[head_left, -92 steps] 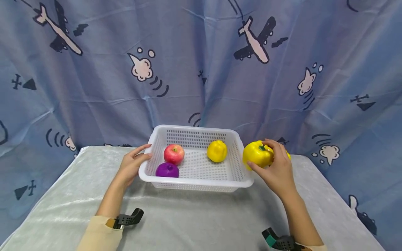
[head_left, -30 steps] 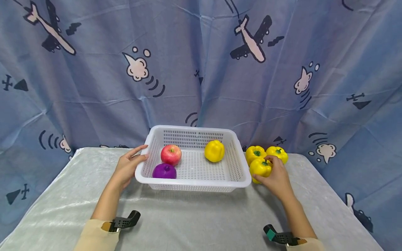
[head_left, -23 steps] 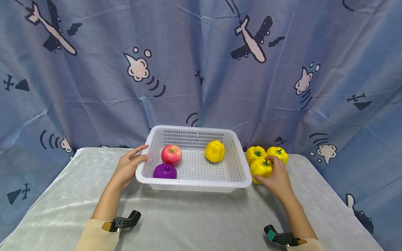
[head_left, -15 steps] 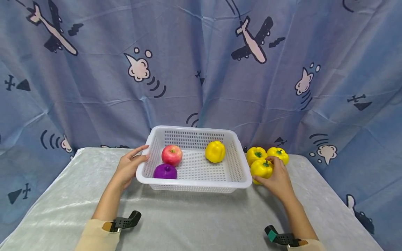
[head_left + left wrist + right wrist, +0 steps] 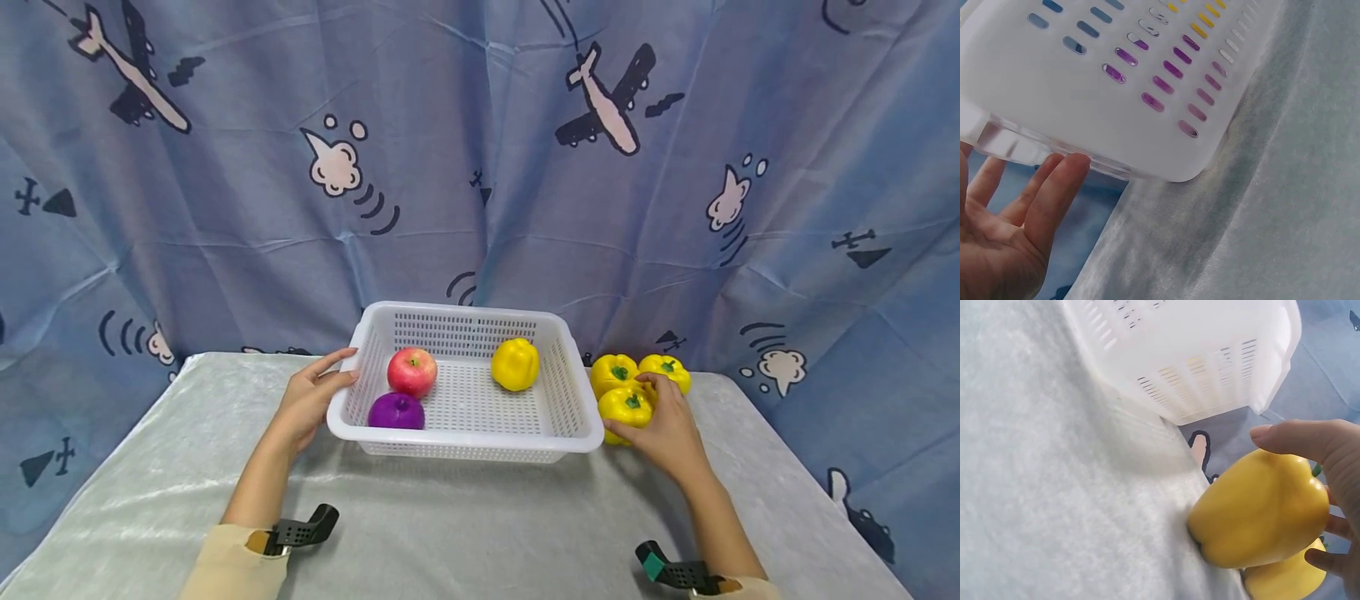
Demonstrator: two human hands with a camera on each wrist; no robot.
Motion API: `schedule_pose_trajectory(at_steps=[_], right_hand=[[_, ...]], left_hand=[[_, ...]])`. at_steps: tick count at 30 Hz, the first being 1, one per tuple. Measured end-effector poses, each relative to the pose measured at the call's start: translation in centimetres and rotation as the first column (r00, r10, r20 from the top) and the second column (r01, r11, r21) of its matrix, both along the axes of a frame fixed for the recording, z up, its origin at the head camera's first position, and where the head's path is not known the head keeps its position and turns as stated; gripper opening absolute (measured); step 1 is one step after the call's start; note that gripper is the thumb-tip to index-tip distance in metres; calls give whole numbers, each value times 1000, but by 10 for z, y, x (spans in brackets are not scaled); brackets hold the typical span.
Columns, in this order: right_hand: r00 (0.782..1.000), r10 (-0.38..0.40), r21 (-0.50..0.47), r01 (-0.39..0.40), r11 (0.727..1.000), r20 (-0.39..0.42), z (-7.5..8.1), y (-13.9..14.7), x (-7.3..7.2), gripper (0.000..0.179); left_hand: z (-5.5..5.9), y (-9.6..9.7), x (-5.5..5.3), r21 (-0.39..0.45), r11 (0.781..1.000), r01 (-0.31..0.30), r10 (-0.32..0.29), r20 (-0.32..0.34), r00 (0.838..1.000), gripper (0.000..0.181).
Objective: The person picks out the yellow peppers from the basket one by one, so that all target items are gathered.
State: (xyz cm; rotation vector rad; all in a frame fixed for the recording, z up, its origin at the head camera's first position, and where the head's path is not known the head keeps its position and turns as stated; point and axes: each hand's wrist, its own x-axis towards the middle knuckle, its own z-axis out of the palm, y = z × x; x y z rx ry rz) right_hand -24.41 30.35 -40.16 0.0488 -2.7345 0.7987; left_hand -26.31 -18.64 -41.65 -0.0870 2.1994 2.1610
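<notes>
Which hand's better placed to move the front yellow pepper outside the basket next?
Likely the right: the right hand is curved around the front yellow pepper, beside the basket's right end. The left hand is at the opposite end's rim, with the basket between.

Fibrous-looking, softly sheened cloth over the counter (image 5: 480, 525). Near its far edge, smooth, faintly glossy plastic in the basket (image 5: 472, 408); toward the far right corner, smooth, high gloss on the foremost pepper (image 5: 626, 407). Behind, creased, matt cloth in the curtain (image 5: 442, 92).
</notes>
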Motion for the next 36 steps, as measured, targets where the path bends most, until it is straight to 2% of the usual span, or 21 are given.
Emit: schedule_pose_trajectory(at_steps=[12, 18, 22, 27, 36], right_hand=[[990, 61, 24, -59, 998, -128, 27, -11, 9, 84], [983, 103, 36, -99, 994, -154, 43, -32, 12, 86], [974, 158, 44, -153, 987, -164, 50, -51, 12, 83], [963, 223, 97, -210, 973, -149, 58, -71, 3, 81], [947, 308, 169, -291, 942, -88, 69, -93, -21, 78]], left_hand=[[0, 3, -4, -5, 1000, -4, 4, 1, 1000, 58], [-3, 2, -4, 4, 1000, -18, 18, 0, 1000, 57], [-3, -1, -3, 7, 1000, -22, 22, 4, 1000, 57], [-2, -2, -3, 13, 1000, -26, 26, 6, 1000, 58], [-2, -1, -2, 12, 1000, -12, 12, 5, 1000, 58]])
